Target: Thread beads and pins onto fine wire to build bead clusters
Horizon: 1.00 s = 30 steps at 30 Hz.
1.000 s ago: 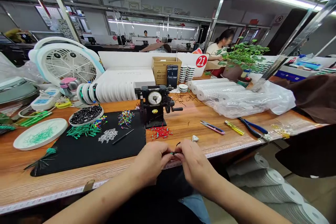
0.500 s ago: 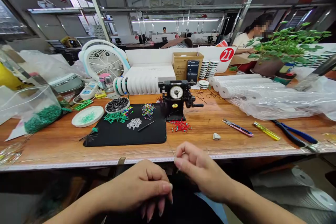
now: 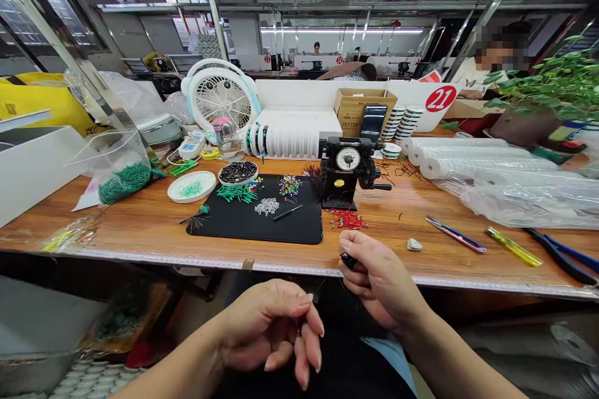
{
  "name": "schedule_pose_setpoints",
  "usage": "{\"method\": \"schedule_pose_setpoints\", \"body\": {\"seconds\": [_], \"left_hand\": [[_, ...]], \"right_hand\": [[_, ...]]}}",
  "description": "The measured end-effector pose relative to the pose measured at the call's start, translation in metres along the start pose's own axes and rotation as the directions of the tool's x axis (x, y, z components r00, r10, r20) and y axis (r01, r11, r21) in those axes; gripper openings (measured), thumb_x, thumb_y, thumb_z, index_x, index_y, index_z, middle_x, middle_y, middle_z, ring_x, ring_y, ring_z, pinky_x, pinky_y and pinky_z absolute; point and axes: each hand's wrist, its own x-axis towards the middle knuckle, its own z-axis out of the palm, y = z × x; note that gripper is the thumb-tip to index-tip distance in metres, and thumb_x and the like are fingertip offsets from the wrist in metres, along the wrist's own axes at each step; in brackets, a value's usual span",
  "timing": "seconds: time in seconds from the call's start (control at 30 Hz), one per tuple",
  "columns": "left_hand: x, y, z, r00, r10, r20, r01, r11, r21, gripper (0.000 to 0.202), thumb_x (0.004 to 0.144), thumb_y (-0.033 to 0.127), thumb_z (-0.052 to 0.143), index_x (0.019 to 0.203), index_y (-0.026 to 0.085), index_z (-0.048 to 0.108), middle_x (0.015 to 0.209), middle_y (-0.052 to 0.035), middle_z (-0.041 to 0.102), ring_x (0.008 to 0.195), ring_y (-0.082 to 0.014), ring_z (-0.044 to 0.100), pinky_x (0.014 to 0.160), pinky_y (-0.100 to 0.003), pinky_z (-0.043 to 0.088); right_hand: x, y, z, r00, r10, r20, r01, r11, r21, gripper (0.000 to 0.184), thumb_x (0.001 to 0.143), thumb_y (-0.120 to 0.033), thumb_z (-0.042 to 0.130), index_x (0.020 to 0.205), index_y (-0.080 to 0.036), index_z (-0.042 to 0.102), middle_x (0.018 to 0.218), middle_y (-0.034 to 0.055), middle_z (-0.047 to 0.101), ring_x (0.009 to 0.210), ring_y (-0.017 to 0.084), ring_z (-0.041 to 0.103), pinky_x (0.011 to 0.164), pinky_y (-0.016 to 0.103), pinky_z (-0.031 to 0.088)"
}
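My right hand (image 3: 374, 274) is at the table's front edge, its fingers closed round a small shiny black piece (image 3: 347, 260) whose kind I cannot make out. Fine dark strands seem to hang below it. Lower and to the left, my left hand (image 3: 276, 327) is over my lap with the palm partly up. Its thumb and forefinger come together in a loose pinch; anything between them is too thin to name. Red cord pieces (image 3: 349, 219) lie just beyond my right hand, in front of a black hand-cranked counter machine (image 3: 347, 174).
A black mat (image 3: 253, 227) carries green pieces, silver bits, coloured beads and a dark pen-like tool (image 3: 287, 212). To the right are snips (image 3: 456, 235), a yellow tube (image 3: 513, 247), pliers (image 3: 559, 255) and wrapped white rolls (image 3: 472, 159). A fan (image 3: 223, 100) stands behind; another person sits back right.
My view has swung left and things sit further right. My right hand has turned, exposing the black piece. My left hand has rolled palm up with its fingers loosened.
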Motion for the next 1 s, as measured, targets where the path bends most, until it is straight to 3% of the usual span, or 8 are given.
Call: {"method": "schedule_pose_setpoints", "body": {"seconds": [0.17, 0.3, 0.37, 0.53, 0.63, 0.7, 0.83, 1.0], "left_hand": [[-0.009, 0.004, 0.003, 0.990, 0.116, -0.081, -0.068, 0.893, 0.445, 0.026, 0.078, 0.025, 0.058, 0.100, 0.013, 0.064, 0.094, -0.0114, 0.069, 0.079, -0.0174, 0.063, 0.050, -0.018, 0.046], [-0.010, 0.004, 0.009, 0.956, 0.232, -0.182, -0.089, 0.815, 0.573, 0.029, 0.068, 0.018, 0.067, 0.097, 0.016, 0.061, 0.096, -0.0044, 0.065, 0.086, -0.0174, 0.058, 0.067, -0.026, 0.048], [-0.010, 0.002, 0.009, 0.936, 0.266, -0.232, -0.071, 0.785, 0.616, 0.017, 0.070, 0.022, 0.066, 0.083, 0.014, 0.060, 0.080, -0.0015, 0.064, 0.076, -0.0152, 0.059, 0.064, -0.025, 0.047], [-0.014, -0.001, -0.001, 0.954, 0.126, -0.272, 0.046, 0.836, 0.548, 0.022, 0.079, 0.037, 0.055, 0.077, 0.015, 0.052, 0.055, 0.0011, 0.060, 0.044, -0.0096, 0.054, 0.039, -0.018, 0.039], [-0.021, 0.002, -0.010, 0.940, 0.150, -0.306, 0.039, 0.845, 0.534, 0.020, 0.081, 0.035, 0.054, 0.077, 0.016, 0.051, 0.041, 0.0059, 0.053, 0.030, -0.0050, 0.041, 0.032, -0.013, 0.028], [-0.025, 0.003, -0.014, 0.935, 0.169, -0.312, 0.034, 0.833, 0.553, 0.020, 0.080, 0.036, 0.055, 0.077, 0.016, 0.052, 0.035, 0.0085, 0.047, 0.027, -0.0038, 0.035, 0.030, -0.013, 0.022], [-0.022, 0.001, -0.017, 0.929, 0.179, -0.324, 0.063, 0.786, 0.615, 0.027, 0.076, 0.041, 0.061, 0.084, 0.015, 0.061, 0.035, 0.0091, 0.044, 0.026, -0.0046, 0.036, 0.028, -0.014, 0.018], [-0.016, -0.002, -0.013, 0.929, 0.233, -0.288, 0.029, 0.729, 0.684, 0.027, 0.076, 0.039, 0.060, 0.079, 0.014, 0.066, 0.043, 0.0046, 0.054, 0.038, -0.0074, 0.050, 0.035, -0.015, 0.031]], "right_hand": [[-0.013, -0.002, 0.007, 0.992, -0.073, 0.102, 0.104, 0.937, -0.335, 0.018, 0.091, -0.036, 0.044, 0.086, -0.020, 0.043, 0.057, -0.0076, 0.029, 0.044, 0.006, 0.023, 0.040, 0.017, 0.018], [-0.023, 0.010, 0.022, 0.947, -0.054, 0.316, 0.287, 0.583, -0.760, 0.006, 0.090, -0.022, 0.042, 0.085, -0.019, 0.044, 0.069, -0.0010, 0.049, 0.061, 0.012, 0.045, 0.056, 0.023, 0.034], [-0.024, 0.019, 0.027, 0.933, -0.050, 0.355, 0.340, 0.441, -0.831, 0.005, 0.087, -0.016, 0.042, 0.083, -0.019, 0.043, 0.076, 0.0014, 0.054, 0.066, 0.013, 0.048, 0.061, 0.025, 0.036], [-0.023, 0.018, 0.020, 0.967, -0.024, 0.253, 0.237, 0.443, -0.865, 0.013, 0.084, -0.031, 0.055, 0.090, -0.020, 0.048, 0.077, -0.0009, 0.057, 0.066, 0.013, 0.049, 0.058, 0.023, 0.036], [-0.025, 0.001, 0.007, 0.963, 0.112, 0.246, 0.183, 0.401, -0.898, 0.022, 0.076, -0.038, 0.067, 0.086, -0.020, 0.058, 0.067, -0.0034, 0.055, 0.059, 0.012, 0.046, 0.051, 0.021, 0.032], [-0.025, -0.008, 0.000, 0.940, 0.169, 0.296, 0.198, 0.435, -0.878, 0.022, 0.084, -0.037, 0.057, 0.074, -0.019, 0.062, 0.060, -0.0034, 0.052, 0.055, 0.010, 0.044, 0.051, 0.022, 0.031], [-0.022, -0.003, -0.005, 0.933, -0.020, 0.358, 0.283, 0.656, -0.700, 0.036, 0.090, -0.039, 0.048, 0.071, -0.016, 0.067, 0.066, 0.0021, 0.054, 0.065, 0.013, 0.048, 0.059, 0.023, 0.035], [-0.018, 0.016, -0.006, 0.938, -0.026, 0.346, 0.072, 0.990, -0.122, 0.033, 0.087, -0.042, 0.052, 0.075, -0.015, 0.066, 0.089, 0.0076, 0.057, 0.043, 0.003, 0.034, 0.034, 0.018, 0.015]]}}
